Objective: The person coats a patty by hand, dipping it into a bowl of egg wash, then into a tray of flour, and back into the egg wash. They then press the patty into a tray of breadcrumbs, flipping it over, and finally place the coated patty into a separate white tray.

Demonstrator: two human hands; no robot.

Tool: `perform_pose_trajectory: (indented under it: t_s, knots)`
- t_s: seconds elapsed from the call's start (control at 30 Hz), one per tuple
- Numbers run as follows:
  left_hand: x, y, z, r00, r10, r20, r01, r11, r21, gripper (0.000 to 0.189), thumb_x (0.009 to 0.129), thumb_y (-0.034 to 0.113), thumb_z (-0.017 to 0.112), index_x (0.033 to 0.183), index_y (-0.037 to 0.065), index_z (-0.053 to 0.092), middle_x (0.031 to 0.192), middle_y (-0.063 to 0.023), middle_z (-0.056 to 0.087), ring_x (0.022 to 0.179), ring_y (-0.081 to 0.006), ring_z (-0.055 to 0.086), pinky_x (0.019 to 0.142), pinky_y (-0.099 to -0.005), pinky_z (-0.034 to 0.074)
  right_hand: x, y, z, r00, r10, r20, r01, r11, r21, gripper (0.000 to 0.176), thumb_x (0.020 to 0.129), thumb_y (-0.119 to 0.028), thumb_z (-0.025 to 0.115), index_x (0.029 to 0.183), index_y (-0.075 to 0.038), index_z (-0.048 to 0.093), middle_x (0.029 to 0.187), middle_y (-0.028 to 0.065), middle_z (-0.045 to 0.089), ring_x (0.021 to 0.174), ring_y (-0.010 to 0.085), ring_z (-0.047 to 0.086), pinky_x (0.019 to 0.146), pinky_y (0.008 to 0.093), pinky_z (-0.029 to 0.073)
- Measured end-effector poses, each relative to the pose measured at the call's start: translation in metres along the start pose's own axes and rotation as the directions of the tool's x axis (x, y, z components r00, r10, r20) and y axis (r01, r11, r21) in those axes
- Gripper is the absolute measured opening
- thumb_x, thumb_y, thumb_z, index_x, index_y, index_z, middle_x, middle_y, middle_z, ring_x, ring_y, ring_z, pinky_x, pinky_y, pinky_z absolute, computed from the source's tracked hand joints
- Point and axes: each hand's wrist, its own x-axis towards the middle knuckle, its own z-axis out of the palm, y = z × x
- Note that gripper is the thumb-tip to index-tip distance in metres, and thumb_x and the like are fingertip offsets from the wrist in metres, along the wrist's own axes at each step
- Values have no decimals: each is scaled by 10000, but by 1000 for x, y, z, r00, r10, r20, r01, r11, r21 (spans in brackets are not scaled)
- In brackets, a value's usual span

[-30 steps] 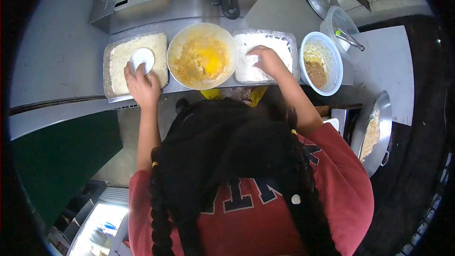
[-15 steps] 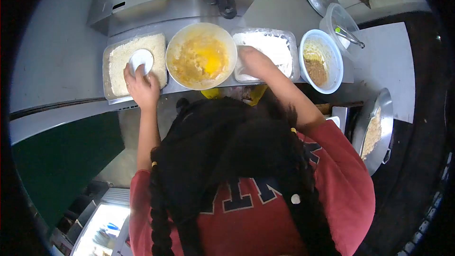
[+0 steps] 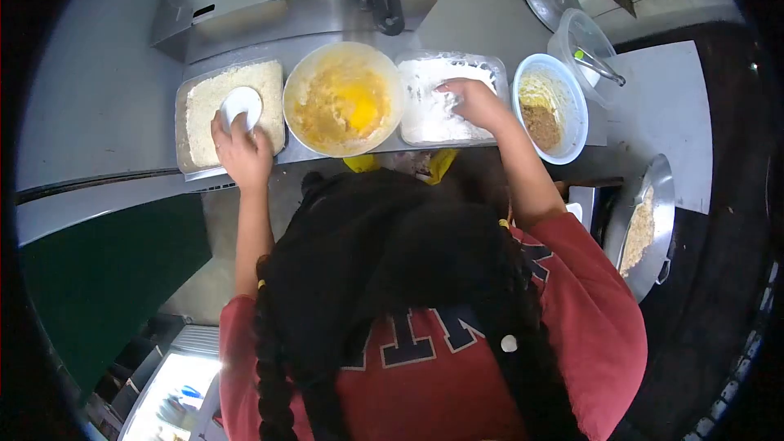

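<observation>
My left hand [image 3: 242, 149] is closed on a small white round cup [image 3: 242, 106], which rests in a tray of pale crumbs [image 3: 202, 135]. My right hand [image 3: 476, 102] is in the tray of white flour [image 3: 425, 118], with its fingers curled and floury at the tips. Whatever is between those fingers is hidden by the flour. Between the two trays stands a wide bowl [image 3: 296, 126] with beaten yellow egg [image 3: 347, 106] in it.
To the right are a white tub [image 3: 577, 135] with a brown mixture, a clear container [image 3: 600, 33] with tongs [image 3: 600, 68], and a metal pan [image 3: 663, 229] of crumbly food. A fryer [image 3: 237, 12] with black handles [image 3: 382, 0] stands behind the trays.
My right hand has moved right across the flour tray, away from the egg bowl. My left hand stays on the white cup; the whole view has shifted slightly.
</observation>
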Motion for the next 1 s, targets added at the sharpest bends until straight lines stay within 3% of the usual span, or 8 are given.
perform_pose_trajectory:
  t_s: [0.13,0.3,0.37,0.5,0.6,0.7,0.8,1.0]
  knots:
    - [0,-2,0,1000,3,16,-3,1000,16,384,814,229,625,1148,42,632,1362,-306,449,1266,-473,445,1013,-524,398,-7,0,33,998,-2,-66,-15,967,-252,637,602,-30,822,1217,-100,669,1245,170,628,1164,327,589,1011,376,468]
    - [-1,-2,1,1000,-9,11,9,1000,10,391,811,221,630,1162,46,624,1365,-307,444,1267,-472,444,1015,-523,398,-3,14,35,998,25,-64,-27,999,-40,566,655,0,776,1197,-120,665,1336,175,567,1228,365,536,1038,393,454]
    - [-1,-1,0,1000,-10,20,10,1000,5,390,812,218,632,1162,47,622,1366,-308,443,1265,-473,446,1014,-524,399,-11,-5,35,935,-9,-355,-21,997,-79,477,699,26,720,1158,-102,692,1325,175,580,1188,358,564,1012,392,469]
    - [-1,-3,0,1000,-12,17,12,1000,1,380,813,210,633,1156,47,622,1365,-307,444,1259,-475,452,1007,-524,407,-31,10,31,964,-202,-176,142,942,-302,380,744,7,659,1102,-101,726,1246,174,638,1122,342,614,978,396,488]
    - [0,-1,0,1000,1,-1,-1,1000,19,377,814,211,631,1155,49,622,1362,-310,447,1255,-477,457,1006,-524,409,-35,-3,1,957,286,-41,-289,953,-95,351,757,-32,664,1100,-86,723,1144,173,684,1052,344,650,948,403,504]
    - [-1,-1,0,1000,9,3,-9,1000,23,375,819,217,630,1154,49,622,1364,-310,444,1258,-475,455,1007,-522,409,-26,21,7,948,190,-255,-212,975,-60,381,754,-97,724,1135,-88,708,1162,190,673,1084,352,635,967,413,491]
    - [-1,-2,1,1000,19,-5,-19,1000,-2,372,822,222,629,1152,49,622,1365,-309,443,1256,-476,457,1006,-526,409,-6,25,26,957,-8,-289,21,999,40,425,741,-141,761,1159,-98,696,1257,204,625,1158,358,591,1012,420,459]
    - [-2,-2,2,1000,10,-7,-10,1000,-12,386,821,218,628,1171,54,616,1362,-313,442,1250,-480,461,1006,-530,408,7,21,31,980,-16,-200,3,998,-62,467,685,-36,756,1142,-111,699,1252,191,619,1175,368,570,1031,412,448]
